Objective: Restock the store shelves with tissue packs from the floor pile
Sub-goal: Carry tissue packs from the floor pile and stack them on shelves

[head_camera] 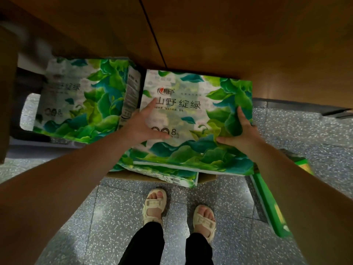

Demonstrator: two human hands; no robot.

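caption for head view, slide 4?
Both hands on top tissue pack of the floor pile.

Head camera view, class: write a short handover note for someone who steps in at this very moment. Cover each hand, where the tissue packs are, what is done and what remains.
Left hand: flat, fingers spread, pressing on the face of the top tissue pack.
Right hand: gripping that pack's right edge, thumb on the face.
The pack lies on the floor pile, which rests on cardboard. A second pack lies to its left, under the wooden shelf.
Done: top pack taken in both hands.
Left: lift it, set it on a shelf, then move the remaining packs.
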